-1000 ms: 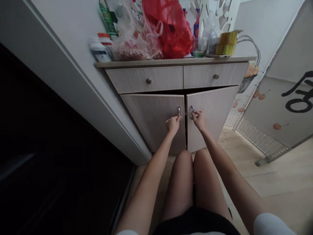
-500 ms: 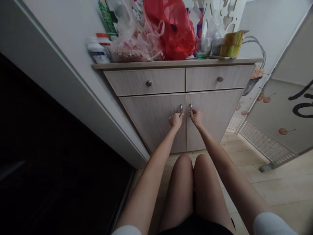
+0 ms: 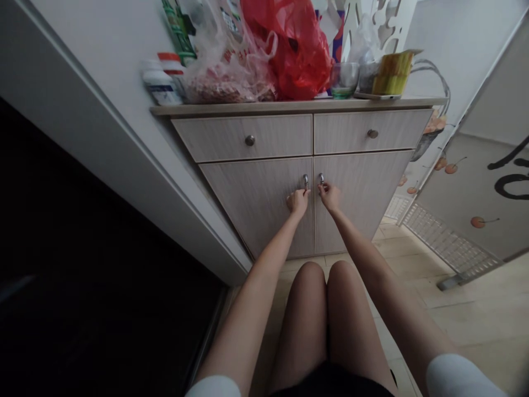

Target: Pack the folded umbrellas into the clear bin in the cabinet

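A low wooden cabinet [image 3: 256, 204] stands in front of me with two drawers above two doors. Both doors lie flush and closed. My left hand [image 3: 297, 200] is curled round the metal handle of the left door [image 3: 305, 181]. My right hand [image 3: 329, 196] pinches the metal handle of the right door [image 3: 321, 178]. My knees [image 3: 324, 275] sit just below the doors.
The cabinet top carries a red plastic bag [image 3: 295, 47], a clear bag of goods [image 3: 225, 66], white bottles [image 3: 159, 85], a glass [image 3: 343, 80] and a yellow pack [image 3: 390, 71]. A white wall edge and dark opening lie left; a decorated panel [image 3: 475, 182] stands right.
One second ago both doors stood slightly ajar. Both hands pushed them inward, and now they are closed, with the hands still on the handles.
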Available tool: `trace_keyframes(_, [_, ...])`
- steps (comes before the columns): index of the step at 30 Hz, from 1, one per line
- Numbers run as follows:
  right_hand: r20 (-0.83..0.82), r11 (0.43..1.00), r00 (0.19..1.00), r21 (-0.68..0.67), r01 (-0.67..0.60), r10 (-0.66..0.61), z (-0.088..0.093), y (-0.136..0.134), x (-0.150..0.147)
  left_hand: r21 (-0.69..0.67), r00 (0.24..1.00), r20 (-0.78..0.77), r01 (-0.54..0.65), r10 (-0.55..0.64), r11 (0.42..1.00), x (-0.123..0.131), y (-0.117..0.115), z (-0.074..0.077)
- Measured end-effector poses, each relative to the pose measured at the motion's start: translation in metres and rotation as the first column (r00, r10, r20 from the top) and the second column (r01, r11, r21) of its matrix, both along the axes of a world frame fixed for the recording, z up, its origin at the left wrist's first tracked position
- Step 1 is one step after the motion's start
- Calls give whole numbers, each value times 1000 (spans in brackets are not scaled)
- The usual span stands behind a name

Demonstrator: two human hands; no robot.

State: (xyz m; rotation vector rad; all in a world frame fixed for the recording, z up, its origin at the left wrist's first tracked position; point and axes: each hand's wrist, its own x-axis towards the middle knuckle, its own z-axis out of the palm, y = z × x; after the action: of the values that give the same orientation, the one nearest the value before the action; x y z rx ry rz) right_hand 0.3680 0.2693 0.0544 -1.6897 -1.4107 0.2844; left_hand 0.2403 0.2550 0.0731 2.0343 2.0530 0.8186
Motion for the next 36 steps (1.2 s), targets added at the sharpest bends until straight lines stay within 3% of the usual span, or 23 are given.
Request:
trace_keyframes(12, [-95,998,995,56,-23,29,1,-3,-1,-14,966,243,100,-93,995,-6,-1,-8])
trace_keyframes(18, [-252,980,957,173,-101,143,-8,-36,9,10,885,452,123,-114,992,-24,-37,-29])
trace_keyframes(23, [-311,960,909,124,-252,279,-13,-82,25,-63,800,592,171,-101,983,-48,-76,-39])
trace_keyframes(28, [-514,956,807,130,-263,292,17,-104,30,-5,709,698,146,-101,989,-59,-88,-13])
trace_keyframes(32, [-603,928,713,147,-341,358,51,-106,28,23,757,642,140,-122,990,-52,-83,18])
trace_keyframes(36, [-611,927,708,128,-352,354,71,-103,25,4,739,660,180,-137,984,-38,-77,41])
